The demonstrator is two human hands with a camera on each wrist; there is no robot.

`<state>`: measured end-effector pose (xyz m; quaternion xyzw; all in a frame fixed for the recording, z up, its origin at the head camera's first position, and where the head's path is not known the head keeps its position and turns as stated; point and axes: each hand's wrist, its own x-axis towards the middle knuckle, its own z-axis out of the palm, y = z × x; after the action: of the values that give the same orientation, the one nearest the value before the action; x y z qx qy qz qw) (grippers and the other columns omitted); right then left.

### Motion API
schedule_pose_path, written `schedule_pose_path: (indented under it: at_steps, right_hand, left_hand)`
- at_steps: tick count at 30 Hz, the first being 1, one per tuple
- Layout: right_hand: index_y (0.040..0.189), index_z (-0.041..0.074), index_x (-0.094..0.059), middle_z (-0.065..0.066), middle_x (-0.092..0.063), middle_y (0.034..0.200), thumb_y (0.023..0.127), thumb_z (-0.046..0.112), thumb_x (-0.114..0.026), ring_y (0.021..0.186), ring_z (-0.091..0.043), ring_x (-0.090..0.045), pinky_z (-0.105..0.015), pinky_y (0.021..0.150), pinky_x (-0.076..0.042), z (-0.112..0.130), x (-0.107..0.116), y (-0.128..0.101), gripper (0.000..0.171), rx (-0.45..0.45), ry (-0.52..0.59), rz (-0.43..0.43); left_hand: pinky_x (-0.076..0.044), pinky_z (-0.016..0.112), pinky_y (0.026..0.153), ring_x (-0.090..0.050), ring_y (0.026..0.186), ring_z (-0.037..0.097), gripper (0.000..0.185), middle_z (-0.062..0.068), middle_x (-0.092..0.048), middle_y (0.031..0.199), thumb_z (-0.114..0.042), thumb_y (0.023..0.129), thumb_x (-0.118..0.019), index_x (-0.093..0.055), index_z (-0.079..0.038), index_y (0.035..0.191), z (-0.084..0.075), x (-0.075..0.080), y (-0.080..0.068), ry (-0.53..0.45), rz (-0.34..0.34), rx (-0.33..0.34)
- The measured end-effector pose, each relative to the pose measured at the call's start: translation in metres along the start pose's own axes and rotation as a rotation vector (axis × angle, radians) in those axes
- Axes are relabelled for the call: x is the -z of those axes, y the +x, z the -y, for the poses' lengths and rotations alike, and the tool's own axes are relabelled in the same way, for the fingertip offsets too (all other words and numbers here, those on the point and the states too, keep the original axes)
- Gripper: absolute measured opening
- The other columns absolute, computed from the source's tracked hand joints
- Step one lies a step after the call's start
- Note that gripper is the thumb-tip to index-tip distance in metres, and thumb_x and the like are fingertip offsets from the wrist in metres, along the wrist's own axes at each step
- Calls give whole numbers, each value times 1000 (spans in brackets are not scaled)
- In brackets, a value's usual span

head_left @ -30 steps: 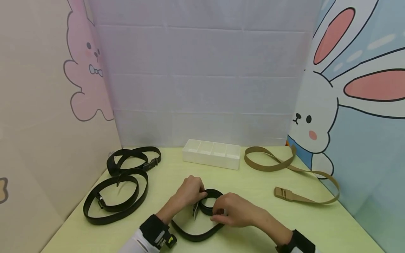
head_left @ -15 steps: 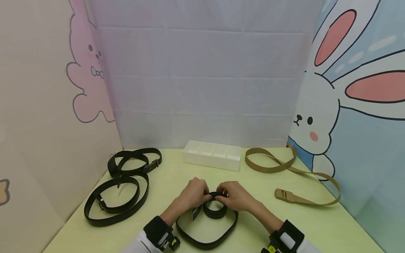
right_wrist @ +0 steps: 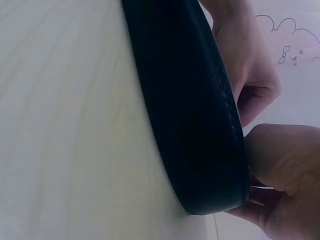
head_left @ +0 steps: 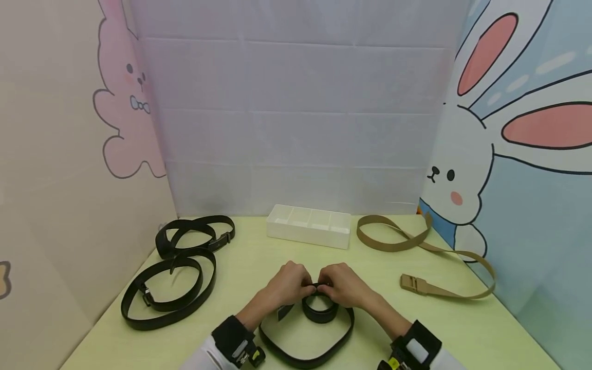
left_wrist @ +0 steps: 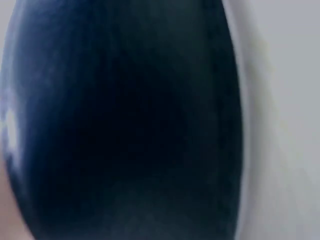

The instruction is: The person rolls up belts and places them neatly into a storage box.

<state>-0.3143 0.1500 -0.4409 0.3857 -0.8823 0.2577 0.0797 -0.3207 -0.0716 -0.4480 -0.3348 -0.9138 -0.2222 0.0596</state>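
Centrally, near the front of a pale yellow desk [head_left: 379, 267], a black belt [head_left: 320, 315] is pinched between fingers and thumbs at the far side of its small coil, the left hand [head_left: 288, 283] and the right hand [head_left: 344, 284] being brought close together there. Whether the fingertips are joined cannot be told. The rest of the strap is laid in a wider loop toward the person, its band stood on edge. In the left wrist view, most of the picture is filled by a blurred dark band. Both wrists are wrapped in black straps [head_left: 233, 339], worn by white sleeves [head_left: 203, 357].

To the left, two further belts are seen loosely looped: a near dark belt [head_left: 152, 324] and, behind it, a far dark belt [head_left: 163, 246]. Beyond the hands, a white compartment tray [head_left: 309, 234] is set at a slight angle. To the right, a tan belt [head_left: 388, 247] is stretched in curves, ended by a matching buckle [head_left: 413, 283]. The scene is backed by a creased white sheet [head_left: 296, 128] and flanked by rabbit-printed walls [head_left: 532, 205].
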Motion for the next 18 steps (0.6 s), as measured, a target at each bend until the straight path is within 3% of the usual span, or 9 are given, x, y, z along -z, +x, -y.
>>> schedule_pose_path:
  at_steps: [9, 18]
  right_hand:
    - [92, 9, -80, 0, -78, 85, 101, 5, -82, 72, -3, -66, -22, 67, -53, 1, 1, 0, 10, 4, -31, -8]
    - [93, 10, -81, 1, -78, 85, 101, 7, -83, 73, -2, -65, -23, 68, -52, 1, 0, 0, 9, -21, -23, -6]
  left_hand:
    - [-53, 19, 66, -65, 70, -4, 13, -1, -86, 90, -22, 104, -83, -90, -12, 106, 10, 15, -18, -120, 64, -23]
    - [-51, 19, 69, -61, 73, -3, 12, 0, -85, 92, -13, 100, -85, -90, -6, 109, 13, 36, -41, -98, 126, -29]
